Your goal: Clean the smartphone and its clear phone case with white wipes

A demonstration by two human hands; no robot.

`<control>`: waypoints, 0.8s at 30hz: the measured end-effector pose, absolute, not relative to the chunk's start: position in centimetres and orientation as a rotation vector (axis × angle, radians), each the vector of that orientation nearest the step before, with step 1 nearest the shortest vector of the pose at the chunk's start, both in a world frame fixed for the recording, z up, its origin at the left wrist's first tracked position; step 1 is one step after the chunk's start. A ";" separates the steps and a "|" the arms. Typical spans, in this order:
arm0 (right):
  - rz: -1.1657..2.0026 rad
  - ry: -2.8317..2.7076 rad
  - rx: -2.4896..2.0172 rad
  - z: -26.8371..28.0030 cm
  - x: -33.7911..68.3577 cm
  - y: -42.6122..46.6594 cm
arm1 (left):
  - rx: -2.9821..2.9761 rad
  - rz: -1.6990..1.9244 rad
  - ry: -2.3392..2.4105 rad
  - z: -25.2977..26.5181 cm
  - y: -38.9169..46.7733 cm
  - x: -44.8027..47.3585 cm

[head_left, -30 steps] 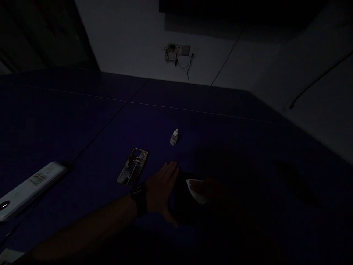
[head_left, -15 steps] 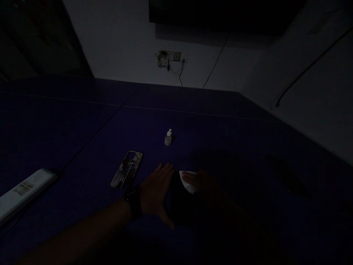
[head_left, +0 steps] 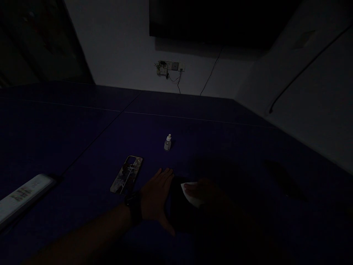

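Observation:
In the dim head view my left hand (head_left: pixel 157 197), with a dark watch (head_left: pixel 133 202) on its wrist, lies flat with fingers apart. It rests along the left edge of a flat black rectangular object (head_left: pixel 179 209), whose kind the dark hides. My right hand (head_left: pixel 205 191) presses a small white wipe or cloth (head_left: pixel 193 200) onto the upper part of that object. Much of this hand is lost in shadow. A phone case (head_left: pixel 128 175) with a printed picture lies left of my left hand. Beyond the hands a small dropper-type bottle (head_left: pixel 167 143) with a white cap stands upright.
All this is on a dark blue surface (head_left: pixel 96 158) with seams. A white power strip (head_left: pixel 26 197) lies at the left, and a dark flat object (head_left: pixel 285 180) at the right. Wall sockets (head_left: pixel 169 67) with cables and a large black screen (head_left: pixel 220 22) are at the back.
The white wipe and my right hand have slid a little toward me over the black object. My left hand stays in place; the camera view has tilted slightly up.

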State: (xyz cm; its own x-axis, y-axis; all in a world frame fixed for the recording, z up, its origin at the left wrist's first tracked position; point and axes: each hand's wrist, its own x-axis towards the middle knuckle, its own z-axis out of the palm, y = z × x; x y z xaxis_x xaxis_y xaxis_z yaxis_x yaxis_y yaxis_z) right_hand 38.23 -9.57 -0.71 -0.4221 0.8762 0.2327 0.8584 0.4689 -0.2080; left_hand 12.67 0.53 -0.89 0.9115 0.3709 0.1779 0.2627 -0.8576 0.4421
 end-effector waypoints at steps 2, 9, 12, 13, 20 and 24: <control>0.065 -2.442 -1.426 -1.4 38.0 -9.4 | 2.651 0.352 0.462 -0.8 0.5 12.6; -0.070 -2.458 -1.477 -1.2 39.5 -9.6 | 2.624 0.345 0.474 -0.6 0.5 12.6; -0.116 -2.498 -1.370 -0.8 39.3 -9.7 | 2.626 0.374 0.452 -0.9 0.6 12.5; -0.119 -2.473 -1.387 -0.6 39.0 -9.6 | 2.627 0.388 0.454 -1.0 0.6 12.6; 0.000 -2.437 -1.526 0.1 37.9 -9.7 | 2.629 0.405 0.443 -1.4 0.7 12.6; 0.001 -2.466 -1.419 -0.3 37.3 -9.3 | 2.635 0.423 0.431 -1.6 0.7 12.6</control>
